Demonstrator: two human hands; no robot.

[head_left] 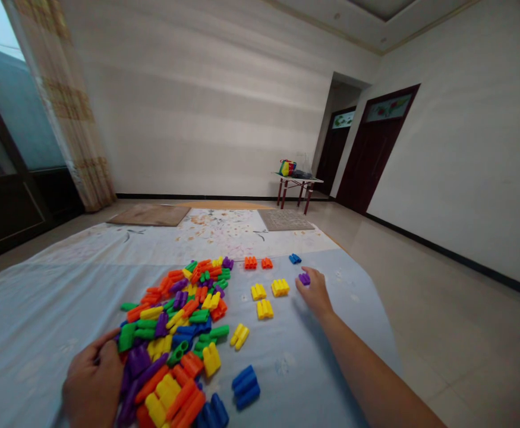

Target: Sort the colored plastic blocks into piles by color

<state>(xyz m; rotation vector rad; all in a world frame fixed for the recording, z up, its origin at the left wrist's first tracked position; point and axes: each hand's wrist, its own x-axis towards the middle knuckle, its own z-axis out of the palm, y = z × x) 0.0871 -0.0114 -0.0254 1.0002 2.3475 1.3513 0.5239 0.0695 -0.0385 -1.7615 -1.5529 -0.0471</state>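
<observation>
My right hand (317, 292) is closed on a small purple plastic building piece (304, 278), pinched in the fingertips over the right side of the blue cloth. My left hand (94, 380) rests at the left edge of a heap of coloured tube-shaped pieces, thumb and forefinger apart, beside a green piece (126, 337) and a purple piece (138, 360). To the right of the heap lie yellow pieces (265, 309), orange pieces (251, 263) and a blue piece (295, 258). Nearer to me is a larger blue piece (245, 386).
A blue and white patterned cloth (286, 368) covers the table. Two flat boards, one brown (150, 215) and one grey (285, 220), lie along its far side. Beyond, a small table (313, 180) holds a colourful bag (287, 168). A curtain (70, 113) hangs at left.
</observation>
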